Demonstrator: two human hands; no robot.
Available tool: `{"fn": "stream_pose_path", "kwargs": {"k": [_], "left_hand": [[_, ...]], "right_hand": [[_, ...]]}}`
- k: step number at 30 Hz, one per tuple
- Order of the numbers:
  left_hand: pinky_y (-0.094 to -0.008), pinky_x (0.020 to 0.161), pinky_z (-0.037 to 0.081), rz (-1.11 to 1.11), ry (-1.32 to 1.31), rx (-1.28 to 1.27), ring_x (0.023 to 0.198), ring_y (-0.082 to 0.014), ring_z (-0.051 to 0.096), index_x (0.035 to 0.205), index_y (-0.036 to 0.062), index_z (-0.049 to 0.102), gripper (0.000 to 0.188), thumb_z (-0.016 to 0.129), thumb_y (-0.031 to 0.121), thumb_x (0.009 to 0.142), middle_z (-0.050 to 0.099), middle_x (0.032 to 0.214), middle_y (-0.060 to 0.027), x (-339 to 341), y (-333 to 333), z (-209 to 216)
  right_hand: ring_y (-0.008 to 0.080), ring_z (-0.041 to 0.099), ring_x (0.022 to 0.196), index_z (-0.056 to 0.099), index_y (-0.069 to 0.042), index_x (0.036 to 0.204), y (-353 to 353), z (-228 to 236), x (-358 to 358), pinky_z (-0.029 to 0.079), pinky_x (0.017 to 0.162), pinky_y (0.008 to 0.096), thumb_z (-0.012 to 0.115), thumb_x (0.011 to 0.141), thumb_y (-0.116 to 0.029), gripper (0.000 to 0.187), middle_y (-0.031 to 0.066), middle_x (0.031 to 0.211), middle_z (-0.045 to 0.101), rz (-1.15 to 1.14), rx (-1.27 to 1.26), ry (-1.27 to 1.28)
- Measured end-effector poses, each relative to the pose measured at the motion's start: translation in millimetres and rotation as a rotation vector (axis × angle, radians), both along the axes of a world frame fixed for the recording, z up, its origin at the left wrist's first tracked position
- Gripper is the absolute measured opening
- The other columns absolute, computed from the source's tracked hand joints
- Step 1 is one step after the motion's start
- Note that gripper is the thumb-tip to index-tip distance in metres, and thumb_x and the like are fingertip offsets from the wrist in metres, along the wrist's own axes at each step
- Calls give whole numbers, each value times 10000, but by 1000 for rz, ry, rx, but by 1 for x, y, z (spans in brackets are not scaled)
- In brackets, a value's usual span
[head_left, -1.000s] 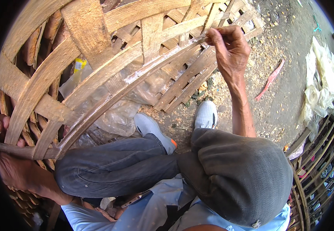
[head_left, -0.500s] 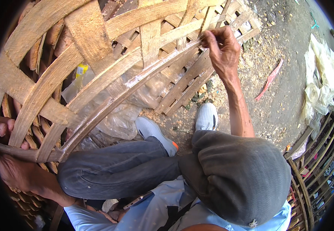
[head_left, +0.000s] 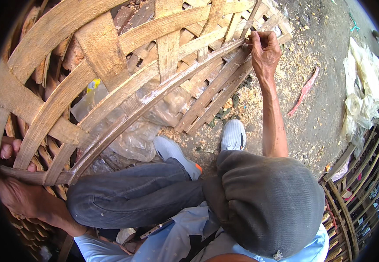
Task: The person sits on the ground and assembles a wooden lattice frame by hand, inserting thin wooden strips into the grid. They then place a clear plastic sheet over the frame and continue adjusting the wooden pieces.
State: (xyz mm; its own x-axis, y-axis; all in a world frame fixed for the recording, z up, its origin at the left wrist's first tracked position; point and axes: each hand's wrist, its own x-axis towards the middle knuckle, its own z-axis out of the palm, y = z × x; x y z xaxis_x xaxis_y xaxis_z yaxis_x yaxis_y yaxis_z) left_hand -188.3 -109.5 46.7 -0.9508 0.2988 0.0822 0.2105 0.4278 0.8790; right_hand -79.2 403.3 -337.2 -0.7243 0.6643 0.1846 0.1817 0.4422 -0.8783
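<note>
A large woven lattice of flat bamboo or wood strips (head_left: pixel 167 48) curves across the upper left. Its lower rim strip (head_left: pixel 172 83) bears whitish patches and runs from beside my left knee toward the upper middle. My left hand (head_left: pixel 17 192) is wrapped round the lattice's near end at the left edge, fingertips showing through a gap. Up at the rim strip's far end, my right hand (head_left: pixel 266 54) is closed in a pinch, thumb and index fingertips together. Something tiny may be between them, but I cannot make it out.
Crumpled clear plastic (head_left: pixel 132 135) lies behind the rim strip. Pale shavings (head_left: pixel 257 102) litter the grey floor, with a pink strip (head_left: pixel 304 91) and whitish plastic sheeting (head_left: pixel 362 83) farther right. Another woven basket (head_left: pixel 355 205) stands at the lower right. My shoes (head_left: pixel 232 134) are beside the lattice.
My right hand has moved a little to the right along the rim strip, still pinched. The left hand keeps its grip on the lattice; the view has shifted slightly.
</note>
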Motion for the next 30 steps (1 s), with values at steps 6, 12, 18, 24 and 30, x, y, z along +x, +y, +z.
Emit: {"fn": "stream_pose_path", "kwargs": {"k": [6,12,18,24,30], "left_hand": [[-265,604,656,59,-107,159,1113,-191,599,1391,59,502,383,421,358,1167,517,1175,-78,0,10,2],[-254,636,661,14,2,46,1093,-195,623,1394,68,517,357,423,330,1169,524,1177,-87,9,31,-1],[-210,616,624,60,93,-55,1078,-178,620,1396,59,520,323,460,269,1157,536,1134,-87,13,44,-5],[-191,628,612,56,26,36,1075,-178,615,1422,57,523,313,486,189,1141,546,1130,-83,9,33,1],[-262,586,636,-28,252,-132,1157,-258,581,1365,11,530,339,582,167,1069,541,1198,-126,15,31,-14]], "right_hand": [[191,785,761,651,-47,977,4,-6,5,630,612,295,708,1040,-185,162,108,841,782,-16,80,-15],[188,783,835,659,-54,987,-53,77,11,695,670,337,718,1025,-204,165,143,881,763,290,-314,125],[211,780,766,632,-13,943,-86,85,9,651,637,325,761,960,-38,133,120,831,757,340,86,138],[168,779,771,640,-38,994,-77,73,12,654,658,301,724,1021,-121,121,108,852,776,238,-302,43],[172,784,783,641,-30,962,-108,103,16,636,653,295,774,973,-68,139,94,853,767,398,-371,260]]}}
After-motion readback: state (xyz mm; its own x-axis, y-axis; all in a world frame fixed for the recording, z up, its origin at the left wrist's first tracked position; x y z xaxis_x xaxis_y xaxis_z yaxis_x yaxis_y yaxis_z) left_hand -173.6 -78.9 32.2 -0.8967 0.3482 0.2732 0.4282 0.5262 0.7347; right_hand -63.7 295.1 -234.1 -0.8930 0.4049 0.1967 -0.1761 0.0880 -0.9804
